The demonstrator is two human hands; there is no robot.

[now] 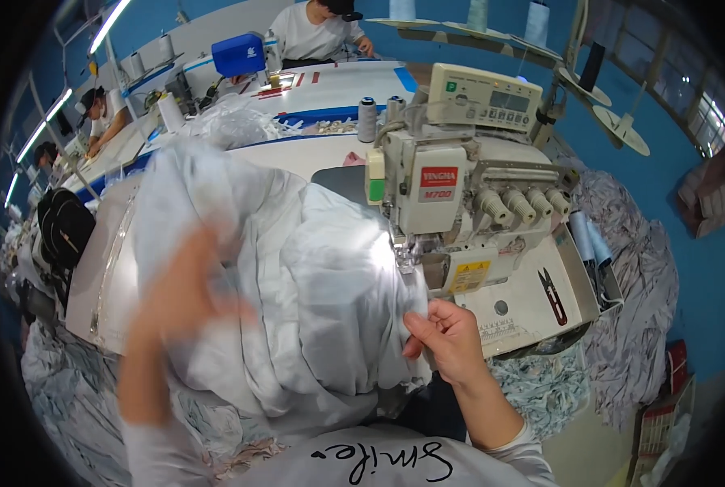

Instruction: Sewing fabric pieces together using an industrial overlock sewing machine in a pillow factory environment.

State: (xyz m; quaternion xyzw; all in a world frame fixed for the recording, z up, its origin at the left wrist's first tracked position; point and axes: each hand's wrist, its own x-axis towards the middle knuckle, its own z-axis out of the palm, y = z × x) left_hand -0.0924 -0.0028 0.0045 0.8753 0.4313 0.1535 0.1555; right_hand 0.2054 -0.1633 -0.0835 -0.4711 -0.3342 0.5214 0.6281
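Pinching the right edge of the pale cloth (322, 284) between thumb and fingers, the grip of our right hand (448, 337) sits just near of the needle area (408, 255) of the sewing machine (440, 191). The cloth lies bunched across the middle of the counter (94, 300), left of the machine, and sags over the near side. Our left hand (185, 296) is blurred above the left part of the heap; its grip looks spread, but we cannot tell whether it touches the cloth.

To work this well, we should hold the pinched edge flat and lightly taut, steering without tugging against the feed. Our left palm would do best smoothing folds away from the needle and supporting the bulk, as its weight could drag the edge askew. Our right fingertips belong clear of the needle, and the snips (552, 297) at right can lie where they are
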